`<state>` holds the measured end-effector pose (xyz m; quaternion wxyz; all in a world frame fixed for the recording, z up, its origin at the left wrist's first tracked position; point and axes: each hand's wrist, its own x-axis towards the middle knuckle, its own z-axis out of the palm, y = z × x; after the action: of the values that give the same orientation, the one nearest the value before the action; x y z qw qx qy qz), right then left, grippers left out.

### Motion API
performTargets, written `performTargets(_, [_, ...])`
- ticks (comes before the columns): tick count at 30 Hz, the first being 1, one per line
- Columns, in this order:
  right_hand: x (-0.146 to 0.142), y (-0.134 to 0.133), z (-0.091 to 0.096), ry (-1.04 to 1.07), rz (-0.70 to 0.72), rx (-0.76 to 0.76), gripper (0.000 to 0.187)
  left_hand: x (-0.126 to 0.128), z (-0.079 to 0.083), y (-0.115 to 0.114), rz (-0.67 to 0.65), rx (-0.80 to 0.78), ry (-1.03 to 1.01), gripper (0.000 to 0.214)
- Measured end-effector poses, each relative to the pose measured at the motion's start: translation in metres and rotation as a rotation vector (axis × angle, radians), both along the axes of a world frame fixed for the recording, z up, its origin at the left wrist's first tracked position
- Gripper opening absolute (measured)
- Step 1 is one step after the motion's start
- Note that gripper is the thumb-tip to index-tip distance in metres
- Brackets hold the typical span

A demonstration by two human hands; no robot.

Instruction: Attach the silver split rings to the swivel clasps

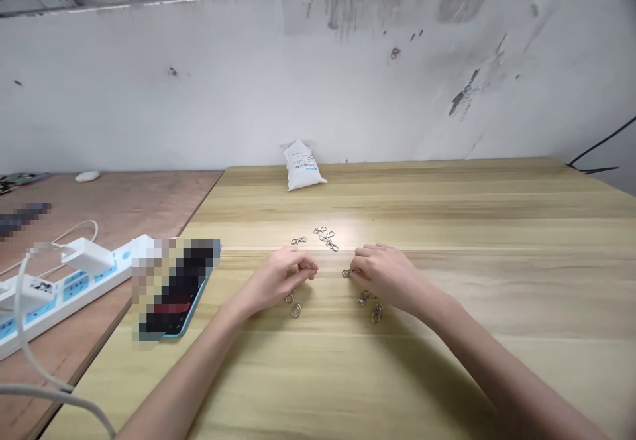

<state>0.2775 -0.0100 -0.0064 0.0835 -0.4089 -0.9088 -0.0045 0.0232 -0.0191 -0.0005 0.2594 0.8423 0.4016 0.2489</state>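
Both my hands rest on a light wooden table point(447, 215) among small metal clasps and rings. My left hand point(281, 277) has its fingers pinched together; what it holds is too small to make out. Loose rings point(293, 305) lie just under it. My right hand point(382, 274) is curled, its fingertips pinching a small metal clasp point(346, 272). More clasps point(370, 306) lie beneath my right wrist. A little group of clasps point(322, 236) lies just beyond both hands.
A small white bag point(302, 165) stands at the table's far edge by the wall. To the left a phone point(176, 294) lies at the table's edge. A white power strip point(64, 281) with plugs and cables sits on the lower brown table.
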Motion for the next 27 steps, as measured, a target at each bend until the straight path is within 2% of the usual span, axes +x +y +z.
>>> performTargets(3, [0.001, -0.001, 0.003, 0.175, -0.018, -0.094, 0.026, 0.0, -0.002, 0.002, -0.008, 0.022, -0.038, 0.011])
performTargets(9, [-0.007, -0.003, 0.022, 0.641, -0.025, -0.501, 0.021, 0.002, -0.003, 0.004, 0.019, 0.048, -0.128, 0.007])
performTargets(12, [-0.012, -0.001, 0.021, 0.731, -0.052, -0.537, 0.018, 0.003, -0.001, 0.003, 0.056, 0.034, -0.121, 0.004])
performTargets(15, [-0.015, 0.001, 0.008, 0.712, -0.017, -0.377, 0.011, 0.002, -0.001, 0.003, 0.047, 0.091, -0.075, 0.004])
performTargets(18, [-0.015, 0.001, -0.01, 0.569, 0.012, -0.017, 0.01, 0.002, -0.004, 0.004, 0.031, 0.225, 0.015, 0.006])
performTargets(20, [-0.014, 0.0, -0.021, 0.48, 0.023, 0.162, 0.013, 0.003, -0.007, 0.004, 0.047, 0.306, 0.092, 0.007])
performTargets(23, [-0.014, 0.0, -0.031, 0.415, 0.054, 0.277, 0.016, 0.003, -0.011, 0.004, 0.066, 0.381, 0.182, 0.009])
performTargets(27, [-0.019, -0.001, -0.033, 0.406, 0.085, 0.305, 0.022, 0.004, -0.014, 0.003, 0.06, 0.423, 0.244, 0.01])
